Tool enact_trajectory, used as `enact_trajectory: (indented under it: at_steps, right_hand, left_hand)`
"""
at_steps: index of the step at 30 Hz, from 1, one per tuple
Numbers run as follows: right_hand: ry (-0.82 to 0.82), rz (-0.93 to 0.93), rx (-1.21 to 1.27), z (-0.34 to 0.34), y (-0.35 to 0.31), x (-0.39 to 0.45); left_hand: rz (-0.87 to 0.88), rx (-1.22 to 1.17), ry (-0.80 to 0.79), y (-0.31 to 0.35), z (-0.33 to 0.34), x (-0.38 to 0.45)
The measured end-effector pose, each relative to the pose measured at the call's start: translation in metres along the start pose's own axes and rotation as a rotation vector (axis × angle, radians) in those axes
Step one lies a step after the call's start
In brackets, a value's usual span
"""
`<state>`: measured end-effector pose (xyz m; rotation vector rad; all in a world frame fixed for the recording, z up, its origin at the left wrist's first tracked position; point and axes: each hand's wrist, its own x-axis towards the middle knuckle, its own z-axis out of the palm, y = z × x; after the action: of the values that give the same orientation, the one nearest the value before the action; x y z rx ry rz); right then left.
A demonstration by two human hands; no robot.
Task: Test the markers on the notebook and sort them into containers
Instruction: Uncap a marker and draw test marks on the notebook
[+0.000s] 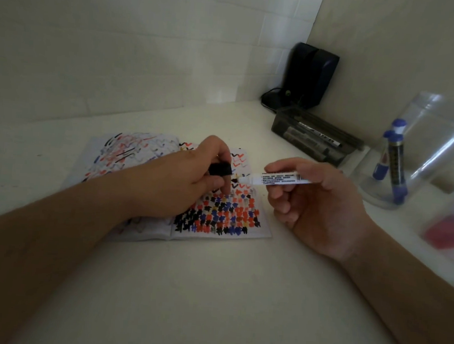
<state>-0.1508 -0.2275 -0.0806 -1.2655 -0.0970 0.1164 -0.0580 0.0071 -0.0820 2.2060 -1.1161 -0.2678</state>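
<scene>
An open notebook (248, 228) lies on the white table, its pages covered with red, blue and black test marks. My right hand (314, 210) holds a white marker (281, 179) with printed text, its bare tip pointing left over the page. Just left of that tip, my left hand (182, 179) pinches the marker's black cap (220, 169); cap and marker are apart. A clear round container (431, 148) at the right holds two blue-capped markers (393, 159). A dark rectangular box (317, 136) behind it holds several markers.
A black device (308, 75) with a cable stands in the back corner against the wall. A blurred clear container with something red (450, 233) inside sits at the right edge. White walls close in the table at the back and right.
</scene>
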Motion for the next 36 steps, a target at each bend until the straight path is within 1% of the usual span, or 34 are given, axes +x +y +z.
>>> enact_trajectory:
  at_steps: [3,10,15,17,20,23,26,28,31,36]
  right_hand:
    - [0.021,0.036,0.077,-0.001,-0.002,0.000]
    - [0.053,0.039,0.082,-0.003,0.001,0.003]
    - [0.047,0.018,0.025,-0.001,0.002,0.003]
    - [0.075,0.021,-0.025,0.002,0.002,0.003]
    - [0.163,-0.002,-0.125,0.004,0.003,0.003]
    - [0.205,-0.073,-0.201,0.004,0.006,0.002]
    - [0.174,-0.138,-0.297,0.008,0.008,0.002]
    - [0.154,-0.147,-0.313,0.009,0.010,0.001]
    - [0.141,-0.172,-0.350,0.011,0.012,0.000]
    - [0.146,-0.190,-0.371,0.009,0.011,0.001]
  left_hand:
    - [-0.002,0.005,-0.001,-0.001,0.000,0.000]
    - [0.023,0.019,-0.019,0.002,-0.002,-0.002]
    - [0.020,0.001,-0.028,0.003,-0.002,-0.001]
    - [0.018,-0.002,-0.023,0.004,-0.001,-0.002]
    - [0.027,0.024,0.054,0.006,-0.002,-0.003]
    - [0.069,0.065,0.202,0.012,-0.004,-0.004]
    - [0.081,-0.079,0.325,0.023,0.002,-0.004]
    - [-0.004,-0.233,0.363,0.027,0.008,-0.001]
    - [-0.083,-0.413,0.349,0.028,0.013,0.005]
    - [-0.103,-0.462,0.341,0.031,0.011,0.013]
